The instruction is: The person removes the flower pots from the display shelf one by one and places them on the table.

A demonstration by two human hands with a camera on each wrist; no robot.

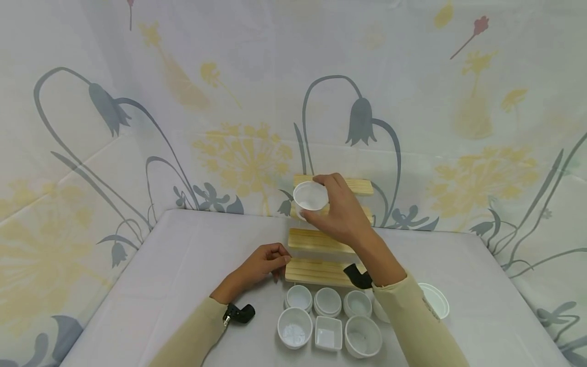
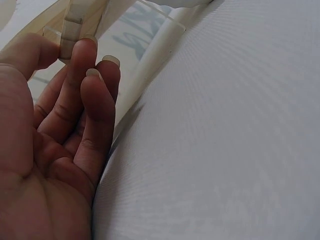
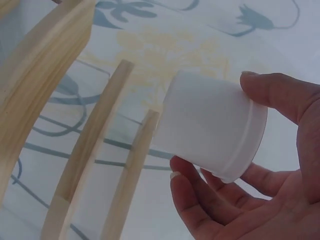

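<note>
My right hand (image 1: 338, 210) holds a white cup (image 1: 310, 196) by its rim, thumb on one side and fingers on the other. In the right wrist view the cup (image 3: 210, 122) is tilted, its base close to the upper wooden slats (image 3: 92, 150) of a tiered rack. My left hand (image 1: 263, 263) is at the left end of the rack's lowest board (image 1: 316, 271). There, the left wrist view shows thumb and forefinger pinching the board's end (image 2: 72, 35), the other fingers curled beneath.
In front of the rack stand several white cups (image 1: 295, 328) and a square white dish (image 1: 328, 334). A round white dish (image 1: 434, 300) lies to the right, partly behind my right sleeve. A flower-patterned cloth (image 1: 252, 102) hangs behind the white-covered table (image 1: 197, 239).
</note>
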